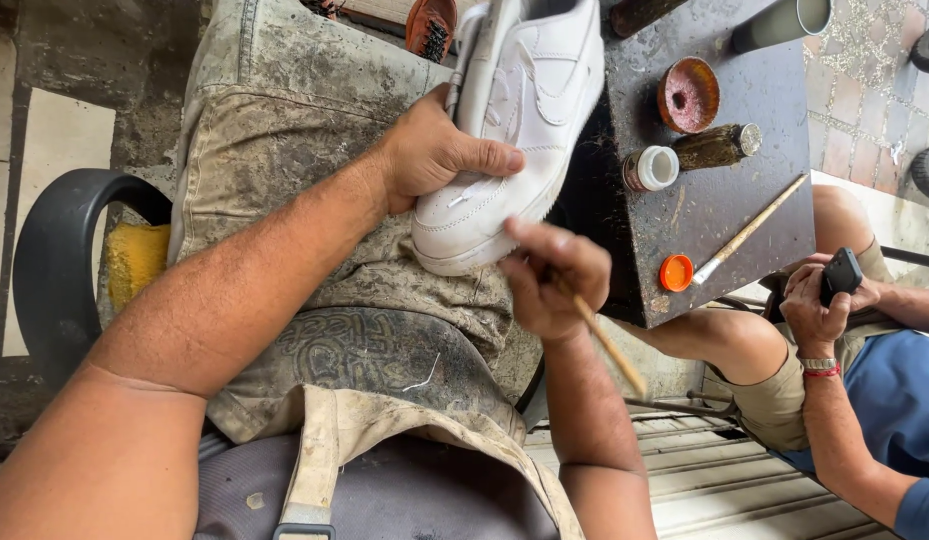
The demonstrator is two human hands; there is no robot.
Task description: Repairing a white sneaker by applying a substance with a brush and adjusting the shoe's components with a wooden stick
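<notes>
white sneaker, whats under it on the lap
Under the white sneaker lies a stained apron over the lap. The left hand grips it; the right hand covers the toe's lower edge.

Shoe (525, 110): we see plain white.
Our apron (315, 130): khaki, mottled with grey stains.
Stand top (705, 210): black, smeared.
Cap (676, 272): orange.
Small jar (651, 168): white lid.
Round tin (689, 95): rust red.
Brush handle (610, 345): pale wood.
Cushion (135, 260): yellow.
Neighbour's shirt (895, 400): blue.
</notes>
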